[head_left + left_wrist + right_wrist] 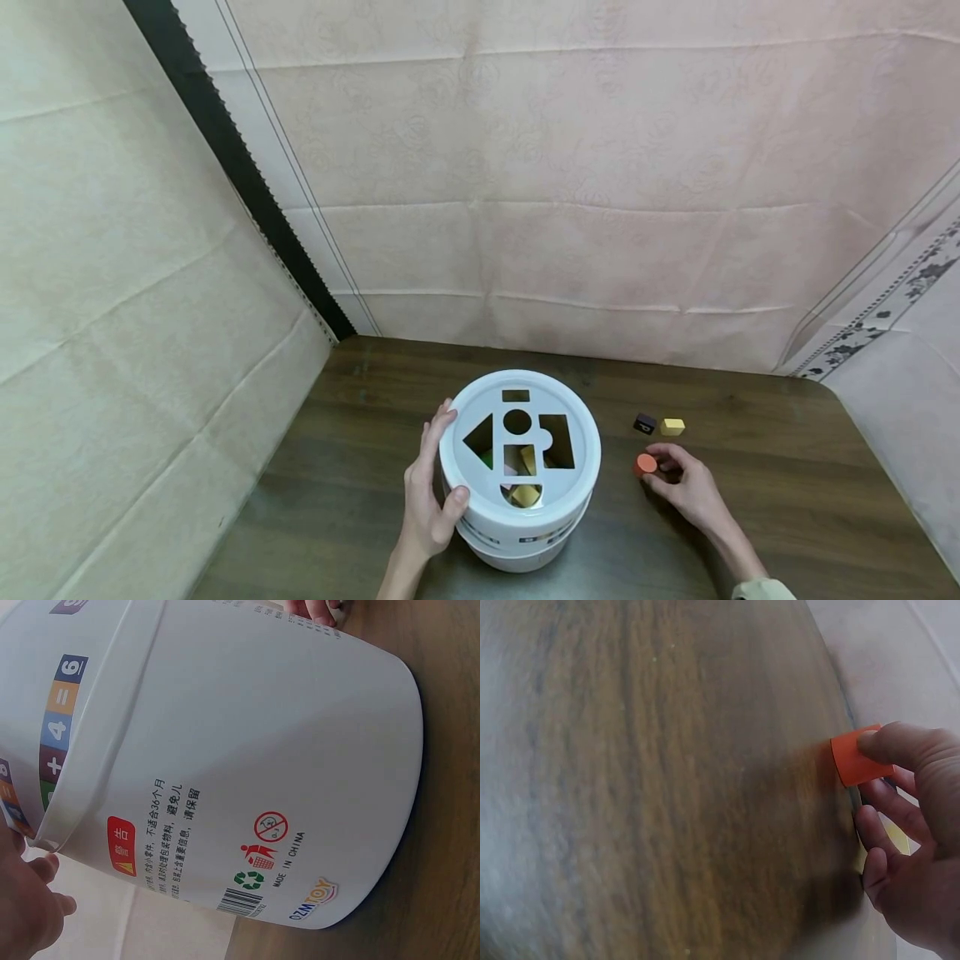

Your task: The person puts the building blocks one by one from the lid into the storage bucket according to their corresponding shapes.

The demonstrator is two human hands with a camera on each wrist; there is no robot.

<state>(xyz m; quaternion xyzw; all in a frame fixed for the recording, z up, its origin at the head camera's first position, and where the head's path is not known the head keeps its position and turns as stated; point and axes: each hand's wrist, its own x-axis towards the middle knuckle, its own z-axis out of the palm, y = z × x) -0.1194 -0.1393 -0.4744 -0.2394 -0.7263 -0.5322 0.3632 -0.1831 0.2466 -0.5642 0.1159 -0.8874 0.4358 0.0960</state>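
A white shape-sorter bucket (517, 546) stands upright on the table, its lid cut with several shaped holes. Yellow and green blocks show inside through these holes. My left hand (431, 508) holds the bucket's left side at the lid's edge, the thumb toward the front. To the right, my right hand (690, 487) pinches an orange cylinder block (859, 757) between thumb and fingers, close over the table. Just behind that hand lie a black block (644, 424) with a light mark and a yellow block (672, 427).
The brown wooden table (360, 467) has its far edge against a pale patterned cloth (600, 167). More cloth hangs at the left and right sides. Printed text and sums mark the bucket's side in the left wrist view.
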